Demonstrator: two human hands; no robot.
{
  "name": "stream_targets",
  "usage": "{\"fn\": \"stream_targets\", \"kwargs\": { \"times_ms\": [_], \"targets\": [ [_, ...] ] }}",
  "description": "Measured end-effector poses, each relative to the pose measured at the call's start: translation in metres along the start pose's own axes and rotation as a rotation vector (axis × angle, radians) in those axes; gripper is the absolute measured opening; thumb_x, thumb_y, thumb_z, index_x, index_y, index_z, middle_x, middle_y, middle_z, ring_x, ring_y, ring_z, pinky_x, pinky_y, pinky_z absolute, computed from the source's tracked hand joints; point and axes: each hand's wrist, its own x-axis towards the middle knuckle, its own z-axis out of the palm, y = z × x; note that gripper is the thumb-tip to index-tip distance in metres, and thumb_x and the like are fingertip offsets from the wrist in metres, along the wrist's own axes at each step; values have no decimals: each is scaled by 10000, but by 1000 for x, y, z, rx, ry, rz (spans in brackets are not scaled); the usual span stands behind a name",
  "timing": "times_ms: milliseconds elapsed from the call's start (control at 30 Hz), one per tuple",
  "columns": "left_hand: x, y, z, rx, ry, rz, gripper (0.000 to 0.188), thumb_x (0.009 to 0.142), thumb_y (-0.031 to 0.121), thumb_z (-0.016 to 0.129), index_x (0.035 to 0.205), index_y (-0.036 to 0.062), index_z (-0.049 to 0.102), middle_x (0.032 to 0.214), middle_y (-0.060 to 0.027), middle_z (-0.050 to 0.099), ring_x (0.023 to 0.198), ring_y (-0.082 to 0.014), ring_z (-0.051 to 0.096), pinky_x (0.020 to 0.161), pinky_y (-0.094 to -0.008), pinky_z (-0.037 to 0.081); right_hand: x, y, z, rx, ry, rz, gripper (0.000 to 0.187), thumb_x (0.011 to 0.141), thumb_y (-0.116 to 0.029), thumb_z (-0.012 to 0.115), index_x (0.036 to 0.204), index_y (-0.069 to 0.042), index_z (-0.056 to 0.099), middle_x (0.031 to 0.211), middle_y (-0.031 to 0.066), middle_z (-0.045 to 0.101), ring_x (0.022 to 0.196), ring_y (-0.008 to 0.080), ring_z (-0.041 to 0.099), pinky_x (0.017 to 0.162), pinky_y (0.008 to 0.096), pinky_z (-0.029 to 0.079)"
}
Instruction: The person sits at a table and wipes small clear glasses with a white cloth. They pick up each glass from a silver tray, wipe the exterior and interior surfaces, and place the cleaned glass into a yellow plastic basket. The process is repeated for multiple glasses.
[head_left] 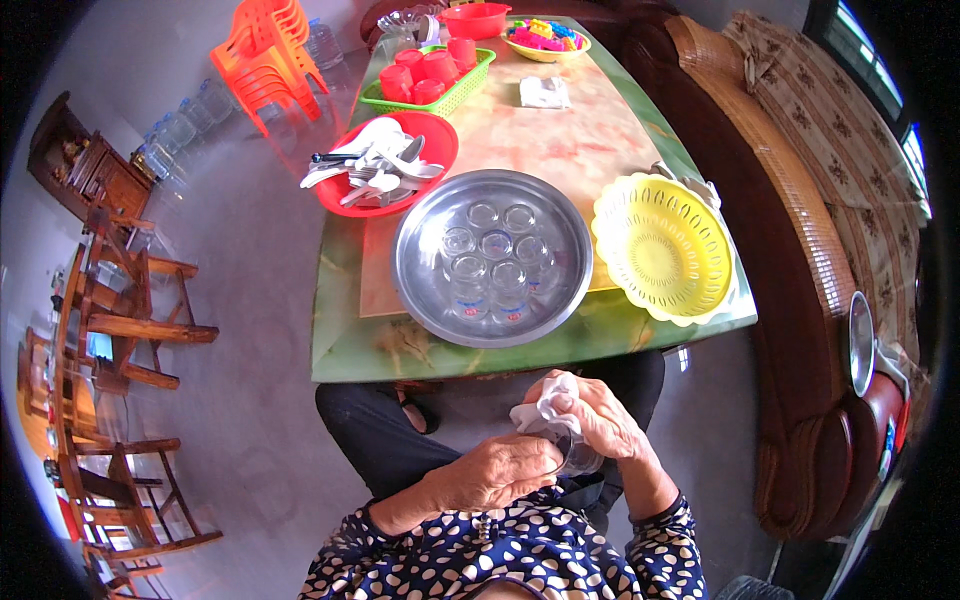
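Observation:
Over my lap, my left hand (500, 472) is wrapped round a clear drinking glass (582, 459). My right hand (600, 418) presses a white cloth (548, 408) against the glass, its fingers closed on the cloth. Part of the glass is hidden by my fingers and the cloth. In front of my hands, on the table, a round steel tray (420, 290) holds several clear glasses (496, 244) grouped together. To its right a yellow slotted plastic basket (664, 246) leans tilted at the table's edge, showing its bare inside.
Left of the tray is a red basin (440, 140) of spoons and other cutlery. Beyond sit a green basket (462, 94) of red cups, a bowl of colourful pieces (545, 38) and a folded white cloth (544, 92). Orange stools (262, 60) stand left; a brown sofa (760, 200) runs along the right.

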Motion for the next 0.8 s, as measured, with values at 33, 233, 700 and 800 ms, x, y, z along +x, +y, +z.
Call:
{"fn": "stream_targets", "kwargs": {
  "times_ms": [33, 233, 700, 800],
  "targets": [
    [4, -2, -3, 76, -26, 141, 195, 832, 35, 631, 1017, -22, 610, 1018, -130, 609, 948, -289, 602, 845, -356, 485, -2, 0, 1, -44, 24, -106, 441, 954, -401, 416, 1031, -2, 588, 943, 140, 606, 866, 258, 586, 775, 354, 467],
    [9, 4, -6, -2, 119, -133, 162, 854, 45, 616, 1001, -18, 589, 942, -138, 559, 859, -303, 579, 759, -337, 470, -9, -17, 7, -511, 266, -531, 380, 806, -198, 603, 1090, 45, 536, 1035, 194, 546, 915, 343, 566, 788, 407, 477],
    [7, 10, -14, 4, 365, -30, 91, 870, -26, 559, 958, -48, 556, 927, -145, 603, 805, -232, 600, 714, -302, 492, -11, 27, 32, 363, 459, -219, 333, 924, -243, 531, 1138, 12, 545, 1146, 137, 533, 1006, 172, 533, 826, 306, 455],
    [12, 6, -13, 63, 372, 20, 90, 864, -47, 556, 954, -61, 553, 933, -159, 604, 824, -240, 605, 731, -301, 498, -13, 25, 36, 713, 441, -194, 349, 917, -244, 555, 1155, 11, 534, 1118, 106, 560, 980, 166, 544, 839, 290, 441]
  ]
}}
